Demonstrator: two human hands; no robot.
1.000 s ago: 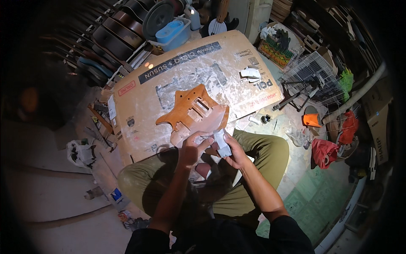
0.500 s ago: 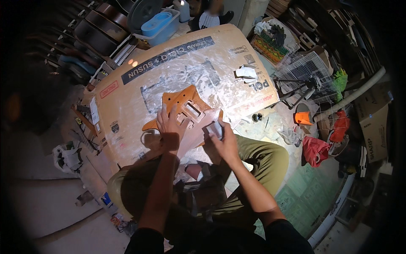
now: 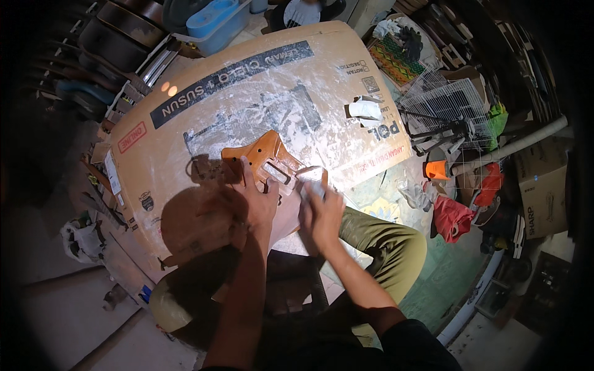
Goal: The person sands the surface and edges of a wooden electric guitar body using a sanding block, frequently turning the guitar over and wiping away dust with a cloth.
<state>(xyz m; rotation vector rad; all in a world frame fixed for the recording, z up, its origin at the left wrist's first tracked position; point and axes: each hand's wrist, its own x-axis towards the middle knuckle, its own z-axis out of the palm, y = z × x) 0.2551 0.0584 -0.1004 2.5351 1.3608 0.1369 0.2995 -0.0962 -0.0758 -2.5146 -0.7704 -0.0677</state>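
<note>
An orange-brown electric guitar body (image 3: 262, 150) with pointed horns and routed pickup cavities rests between me and the cardboard sheet. Part of its face is pale and dull. My left hand (image 3: 255, 201) holds the body down on its left side, thumb and fingers spread across the face near the cavities. In my right hand (image 3: 325, 217) is a small pale sanding block (image 3: 312, 175), pressed on the right part of the body. The right fingers are somewhat blurred, and the block is partly hidden under them. The body's lower end lies in shadow.
Under the body spreads a flattened cardboard sheet (image 3: 167, 148) smeared with white dust. A folded white piece (image 3: 366, 111) lies on its right part. Farther right are a wire rack (image 3: 455, 105), an orange cup-like object (image 3: 437, 170) and a red bag (image 3: 451, 219). A blue tub (image 3: 226, 31) stands behind.
My right hand and the sanding block have moved slightly up across the guitar body. My left hand has shifted a little lower and right. The whole view has also shifted.
</note>
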